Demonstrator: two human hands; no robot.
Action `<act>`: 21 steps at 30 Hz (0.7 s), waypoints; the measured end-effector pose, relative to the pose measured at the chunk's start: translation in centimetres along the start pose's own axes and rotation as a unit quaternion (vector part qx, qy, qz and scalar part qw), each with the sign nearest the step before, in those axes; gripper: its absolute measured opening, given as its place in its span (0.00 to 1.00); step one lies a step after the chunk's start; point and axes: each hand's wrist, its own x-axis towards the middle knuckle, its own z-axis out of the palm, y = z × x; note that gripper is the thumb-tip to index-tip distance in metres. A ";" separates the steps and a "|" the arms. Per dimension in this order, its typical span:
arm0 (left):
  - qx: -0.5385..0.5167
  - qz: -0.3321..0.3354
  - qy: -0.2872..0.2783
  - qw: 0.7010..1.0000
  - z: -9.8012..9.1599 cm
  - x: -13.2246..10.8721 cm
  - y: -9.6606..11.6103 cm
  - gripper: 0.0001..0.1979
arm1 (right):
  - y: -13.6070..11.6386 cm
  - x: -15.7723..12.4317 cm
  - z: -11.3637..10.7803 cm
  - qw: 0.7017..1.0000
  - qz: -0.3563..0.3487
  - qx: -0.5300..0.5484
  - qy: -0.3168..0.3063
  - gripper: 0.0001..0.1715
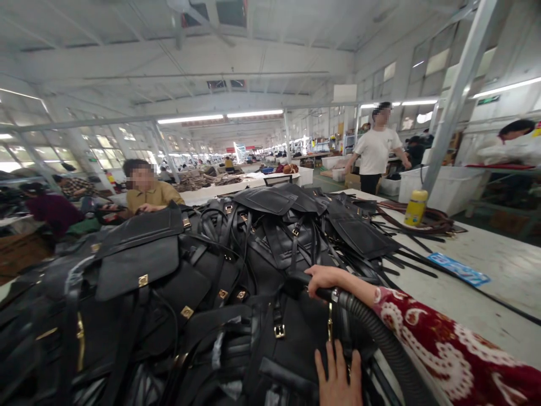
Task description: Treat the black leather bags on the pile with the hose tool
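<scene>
right hand (323, 279) grips stiff, bendy hose (380, 332) near its tip | left hand (338, 378) flat, open on soft black bag (291, 344)

Black leather bag (291, 344) lies flat at the near edge of the pile of black bags (203, 270), front side up, small gold buckle at its centre, strap running up from it, flap seam across the lower front. Left hand (338, 378) rests palm-down on its lower right corner, fingers spread. Ribbed dark hose (380, 332) curves from the bottom right up over the bag's right side, ending in a black nozzle (302, 285) that lies on the bag's top edge, pointing left. Right hand (323, 279) wraps around the nozzle just behind its tip, knuckles up.
</scene>
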 end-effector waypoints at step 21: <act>-0.056 0.063 -0.113 0.990 -0.9 -0.5 -1.0 0.29 | -1.6 2.1 0.2 0.993 0.071 -0.087 -0.033 0.09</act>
